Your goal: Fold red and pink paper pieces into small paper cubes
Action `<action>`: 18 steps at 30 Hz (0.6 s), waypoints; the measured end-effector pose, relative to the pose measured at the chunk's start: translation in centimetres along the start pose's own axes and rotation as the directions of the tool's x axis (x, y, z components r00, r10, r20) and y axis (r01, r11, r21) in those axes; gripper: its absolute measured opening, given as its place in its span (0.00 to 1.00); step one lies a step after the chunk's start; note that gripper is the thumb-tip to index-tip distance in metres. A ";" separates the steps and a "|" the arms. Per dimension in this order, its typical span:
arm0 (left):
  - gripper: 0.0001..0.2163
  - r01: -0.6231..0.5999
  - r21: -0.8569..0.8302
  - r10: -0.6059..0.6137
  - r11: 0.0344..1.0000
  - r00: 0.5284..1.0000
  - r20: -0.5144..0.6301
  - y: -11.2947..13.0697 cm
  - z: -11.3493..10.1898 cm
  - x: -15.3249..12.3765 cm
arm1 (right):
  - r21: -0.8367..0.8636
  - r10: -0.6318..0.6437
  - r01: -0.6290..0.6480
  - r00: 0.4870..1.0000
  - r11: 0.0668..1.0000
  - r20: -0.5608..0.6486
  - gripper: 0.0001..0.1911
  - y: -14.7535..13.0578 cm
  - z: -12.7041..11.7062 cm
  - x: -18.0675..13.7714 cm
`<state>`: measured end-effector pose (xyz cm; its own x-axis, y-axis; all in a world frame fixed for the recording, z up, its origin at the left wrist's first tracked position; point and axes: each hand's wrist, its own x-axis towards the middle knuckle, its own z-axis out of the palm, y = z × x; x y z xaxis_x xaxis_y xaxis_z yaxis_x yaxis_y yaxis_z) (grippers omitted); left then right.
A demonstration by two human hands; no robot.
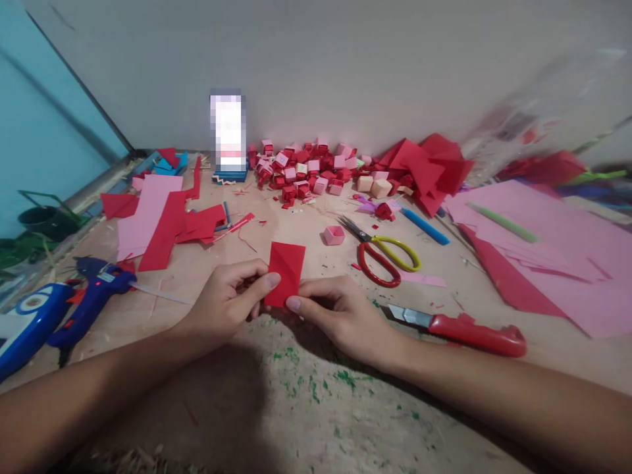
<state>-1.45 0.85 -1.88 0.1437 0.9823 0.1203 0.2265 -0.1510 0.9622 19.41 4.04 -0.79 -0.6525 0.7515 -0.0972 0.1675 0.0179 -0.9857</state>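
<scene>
from my seat far away, i look through the head camera and find the red paper piece [286, 266] in front of me, held up above the wooden table [306, 415], between the two hands. the left hand [234, 293] is gripping it at its left edge, with the thumb on the face and the fingers bent behind. the right hand [340, 313] is pinching its lower right corner, also thumb in front; how the hidden fingers support it, i cannot tell.

i judge this piece very light, so its weight should ask almost nothing from me. it stands flat without hanging down, therefore i think it is rather stiff for paper. a faint diagonal line shows on its face, maybe a crease; there i would expect it to bend most easily. its surface looks matt and dry, so probably it does not slip much, but a hard squeeze could leave a mark, and pulling the hands apart could tear it.

for holding, i would choose the edges and corners, with soft thumb pads. the small pink box [334, 235], standing alone behind the right hand, seems more delicate: i would touch it only by its walls.
</scene>
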 end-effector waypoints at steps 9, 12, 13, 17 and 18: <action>0.17 0.014 0.051 -0.016 0.999 0.999 0.032 0.6 0.1 0.1 | 0.017 -0.004 0.004 1.000 1.000 -0.014 0.24 -0.4 -0.1 -0.1; 0.16 -0.004 0.071 -0.003 0.997 0.995 0.103 0.8 0.0 0.0 | 0.125 0.027 -0.024 0.999 0.992 -0.023 0.27 -0.3 0.1 -0.2; 0.16 -0.010 0.081 -0.001 0.997 0.992 0.128 0.8 0.0 0.0 | 0.182 0.055 -0.049 0.998 0.982 -0.026 0.27 -0.1 0.2 -0.2; 0.15 -0.009 0.103 -0.009 0.995 0.984 0.177 1.0 -0.1 -0.1 | 0.318 0.128 -0.113 0.991 0.941 -0.027 0.28 0.1 0.6 -0.3; 0.15 -0.006 0.100 -0.012 0.995 0.984 0.177 1.0 -0.1 -0.1 | 0.320 0.129 -0.114 0.991 0.940 -0.025 0.28 0.1 0.6 -0.3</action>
<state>-1.34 0.62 -0.91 0.3089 0.9490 0.0635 0.3207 -0.1668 0.9324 19.14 3.40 -0.96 -0.6071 0.7635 -0.2202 -0.0047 -0.2805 -0.9598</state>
